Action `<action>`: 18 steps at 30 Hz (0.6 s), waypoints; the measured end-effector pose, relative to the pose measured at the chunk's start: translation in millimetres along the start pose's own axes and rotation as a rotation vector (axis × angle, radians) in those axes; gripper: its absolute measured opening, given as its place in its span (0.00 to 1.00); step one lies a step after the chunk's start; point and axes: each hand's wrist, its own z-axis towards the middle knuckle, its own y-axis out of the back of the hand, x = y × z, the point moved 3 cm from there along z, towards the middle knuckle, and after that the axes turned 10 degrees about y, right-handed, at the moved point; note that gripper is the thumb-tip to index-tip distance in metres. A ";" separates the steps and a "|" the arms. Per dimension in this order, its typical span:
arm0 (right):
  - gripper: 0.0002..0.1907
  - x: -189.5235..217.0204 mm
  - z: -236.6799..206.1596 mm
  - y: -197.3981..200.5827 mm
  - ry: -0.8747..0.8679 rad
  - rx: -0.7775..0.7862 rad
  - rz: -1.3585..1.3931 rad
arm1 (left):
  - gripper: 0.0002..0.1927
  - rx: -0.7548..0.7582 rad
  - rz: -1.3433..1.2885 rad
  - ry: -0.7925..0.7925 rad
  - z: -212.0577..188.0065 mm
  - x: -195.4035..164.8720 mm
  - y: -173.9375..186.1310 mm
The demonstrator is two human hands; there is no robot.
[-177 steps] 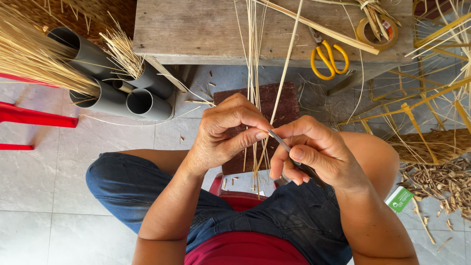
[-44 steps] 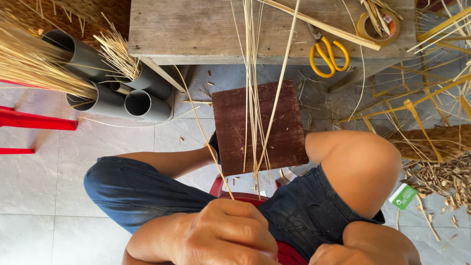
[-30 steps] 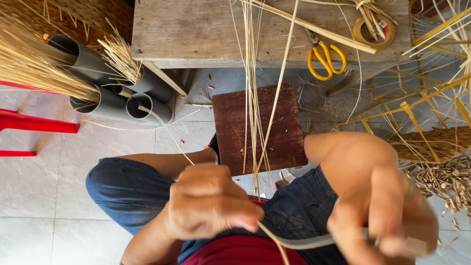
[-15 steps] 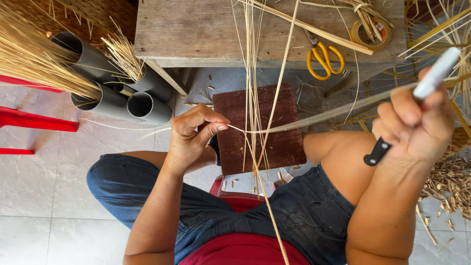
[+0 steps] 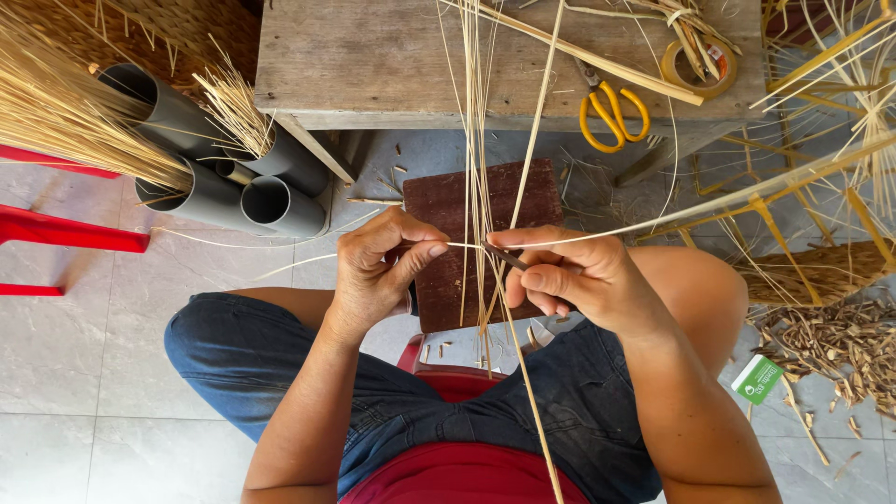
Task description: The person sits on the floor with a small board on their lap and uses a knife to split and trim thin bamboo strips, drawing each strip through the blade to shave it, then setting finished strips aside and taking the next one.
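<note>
Grey tiled floor (image 5: 84,392) all around, with a worn wooden bench (image 5: 373,65) up top carrying yellow scissors (image 5: 611,114) and a roll of tape (image 5: 698,65). Over a dark brown board (image 5: 443,243) by the knees, the left hand (image 5: 378,271) pinches one thin pale strip (image 5: 709,201) between thumb and forefinger, fingers closed on it. The right hand (image 5: 579,275) is curled shut around a small dark blade (image 5: 509,258) whose tip meets the strip right where the hands come together. To do this bit well, I'd say keep the strip taut, hold the blade at a shallow angle and draw evenly so it doesn't dig in or snap. That strip looks flat, straw-coloured and springy, running off long toward the right. Grey pipes (image 5: 224,182) full of straw sit off to the left.
</note>
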 end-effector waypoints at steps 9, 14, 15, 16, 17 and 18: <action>0.19 -17.5 -2.8 32.7 -0.043 -0.188 0.345 | 0.04 -0.006 0.034 -0.134 15.4 17.0 2.3; 0.18 -26.7 2.9 57.5 -0.049 -0.272 0.338 | 0.04 0.016 0.071 -0.177 28.4 31.5 -5.6; 0.18 -26.2 3.6 62.9 -0.037 -0.282 0.320 | 0.03 0.019 0.019 -0.142 31.3 36.0 -7.5; 0.18 -25.1 4.2 68.5 -0.036 -0.304 0.324 | 0.03 0.020 -0.032 -0.108 34.8 40.7 -9.4; 0.19 -23.2 4.9 73.6 -0.035 -0.325 0.327 | 0.03 0.021 -0.082 -0.076 37.3 45.1 -11.3; 0.19 -20.6 4.6 77.1 -0.033 -0.347 0.329 | 0.03 0.015 -0.092 -0.054 38.9 49.1 -13.0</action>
